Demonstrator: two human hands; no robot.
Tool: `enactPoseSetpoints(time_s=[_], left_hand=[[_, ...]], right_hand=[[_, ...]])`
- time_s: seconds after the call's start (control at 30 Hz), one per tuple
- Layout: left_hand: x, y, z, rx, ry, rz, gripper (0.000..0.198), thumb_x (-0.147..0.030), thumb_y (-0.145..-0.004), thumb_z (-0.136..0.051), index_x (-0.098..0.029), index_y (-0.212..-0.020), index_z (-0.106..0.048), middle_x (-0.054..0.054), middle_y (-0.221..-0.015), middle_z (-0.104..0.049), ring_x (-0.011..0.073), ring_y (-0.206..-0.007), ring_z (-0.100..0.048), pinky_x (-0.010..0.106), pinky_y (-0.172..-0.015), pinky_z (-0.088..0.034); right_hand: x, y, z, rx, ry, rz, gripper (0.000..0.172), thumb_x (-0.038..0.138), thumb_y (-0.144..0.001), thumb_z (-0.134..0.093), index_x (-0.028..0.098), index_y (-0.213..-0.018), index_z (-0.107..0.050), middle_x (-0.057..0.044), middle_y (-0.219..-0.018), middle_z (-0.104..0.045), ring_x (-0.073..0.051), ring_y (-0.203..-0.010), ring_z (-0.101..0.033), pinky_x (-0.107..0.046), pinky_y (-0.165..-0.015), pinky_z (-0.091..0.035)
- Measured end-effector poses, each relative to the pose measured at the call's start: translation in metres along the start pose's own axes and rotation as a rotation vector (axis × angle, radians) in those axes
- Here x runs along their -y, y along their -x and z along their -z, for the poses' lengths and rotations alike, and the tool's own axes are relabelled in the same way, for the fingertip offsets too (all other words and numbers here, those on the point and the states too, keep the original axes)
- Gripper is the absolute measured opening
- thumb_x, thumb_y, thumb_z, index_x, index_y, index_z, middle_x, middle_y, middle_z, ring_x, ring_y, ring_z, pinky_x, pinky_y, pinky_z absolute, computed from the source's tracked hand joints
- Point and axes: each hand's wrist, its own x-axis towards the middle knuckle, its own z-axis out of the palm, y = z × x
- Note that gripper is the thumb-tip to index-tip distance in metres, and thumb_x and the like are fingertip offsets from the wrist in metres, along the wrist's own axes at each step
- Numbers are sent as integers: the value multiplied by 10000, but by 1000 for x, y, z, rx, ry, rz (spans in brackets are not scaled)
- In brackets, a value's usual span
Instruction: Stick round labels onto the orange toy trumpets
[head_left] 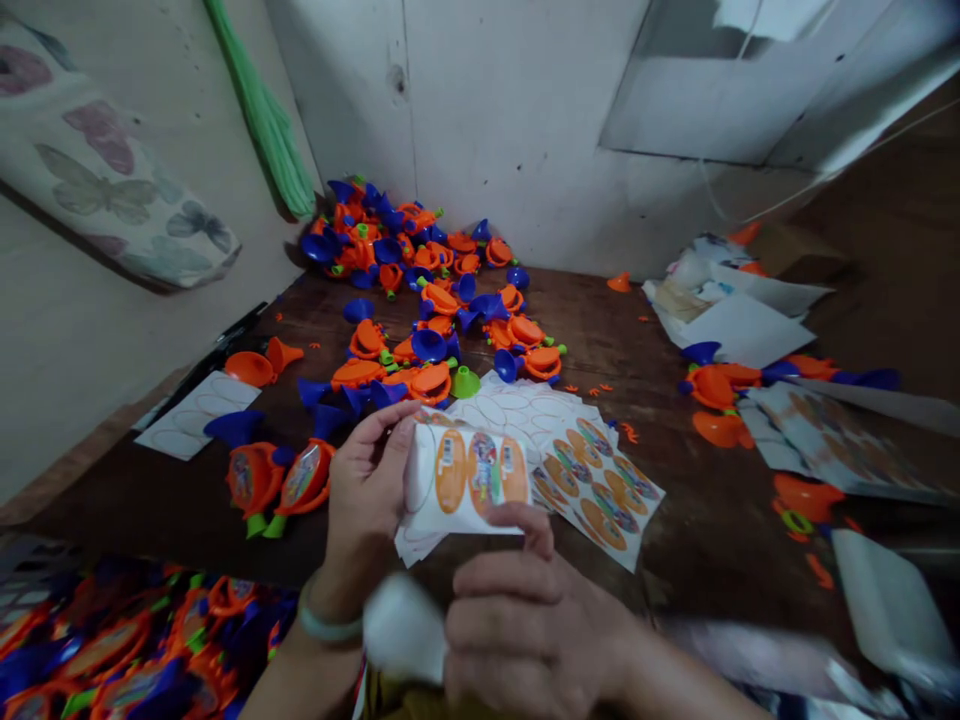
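My left hand [373, 490] pinches a white sticker sheet [426, 515] by its left side. Oval orange labels with barcodes and a coloured picture show on it, beside an oval outline without a label. My right hand [525, 610] is in front of the sheet with its fingers curled, the index finger at the lower right edge; its thumb is hidden. A blurred white piece [405, 628] is beside its fingers; I cannot tell whether the hand holds it. Two orange toys [306, 477] with blue funnels and green ends lie left of my left hand, bearing oval labels.
Behind the sheet lie backing sheets with oval outlines [499, 405] and another sticker sheet [604, 490]. Orange and blue toys [405, 240] heap against the wall; more fill a container [127, 650] at lower left. Papers [742, 320] and a sheet stack [847, 440] are at right.
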Motion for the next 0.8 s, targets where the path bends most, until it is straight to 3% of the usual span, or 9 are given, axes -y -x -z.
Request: enactPoseSetpoints(time_s=[0.07, 0.13, 0.2, 0.3, 0.5, 0.67, 0.73, 0.8], left_hand=[[2, -4, 4, 18, -81, -93, 356, -500, -960, -840, -189, -1133, -855, 90, -1087, -866, 221, -959, -793, 290, -826, -618], [5, -2, 6, 79, -125, -203, 254, -447, -1012, -786, -217, -1094, -852, 74, -1068, -855, 224, -986, -785, 308, -874, -608], [8, 3, 7, 139, -146, -304, 173, -387, -1048, -740, -248, -1041, -843, 56, -1020, -839, 218, -967, -777, 320, -898, -602], [12, 10, 6, 204, -154, -407, 152, -324, -1071, -704, -263, -992, -818, 39, -948, -805, 201, -912, -754, 306, -876, -594], [24, 11, 9, 224, -101, -374, 183, -372, -1070, -716, -232, -989, -802, 39, -909, -771, 190, -845, -724, 274, -804, -577], [24, 14, 9, 239, -87, -413, 90, -270, -1069, -715, -254, -1067, -803, 35, -987, -786, 183, -926, -740, 265, -865, -575], [19, 15, 5, 279, -59, -471, 63, -214, -1029, -753, -254, -1060, -790, 24, -948, -773, 173, -884, -737, 252, -811, -571], [15, 14, 2, 304, -48, -526, 89, -160, -984, -784, -248, -996, -771, 0, -851, -738, 152, -779, -704, 227, -711, -540]], right_hand=[[1, -3, 7, -28, -39, 28, 243, 366, -1175, -526, 393, -1075, -746, 86, -992, -818, -145, -1008, -788, -403, -1131, -623], [-5, -10, 11, -86, 65, -70, 208, 328, -1141, -602, 348, -1320, -707, -38, -1253, -811, -233, -1231, -765, -474, -1112, -634], [-15, -16, 8, -77, 161, -182, 505, 275, -1102, -669, 318, -1589, -544, -120, -1381, -778, -292, -1304, -746, -501, -1068, -652], [-30, -14, -7, -49, 121, -242, 770, 183, -1073, -693, 325, -1738, -331, -79, -1223, -845, -266, -1094, -817, -451, -969, -690], [-40, 0, -38, -299, 13, -200, 802, 119, -1054, -711, 378, -1716, -341, -16, -1039, -870, -223, -876, -830, -406, -855, -711], [-43, -1, -43, -372, -65, -283, 765, 71, -1021, -699, 339, -1669, -394, -9, -1018, -840, -189, -861, -823, -340, -800, -725], [-45, -3, -38, -331, -33, -352, 611, 87, -1010, -712, 310, -1550, -531, -29, -1071, -831, -190, -909, -827, -340, -822, -732], [-46, -6, -33, -254, 21, -410, 323, 119, -1002, -727, 283, -1279, -702, -52, -1075, -817, -228, -1056, -828, -357, -854, -735]])
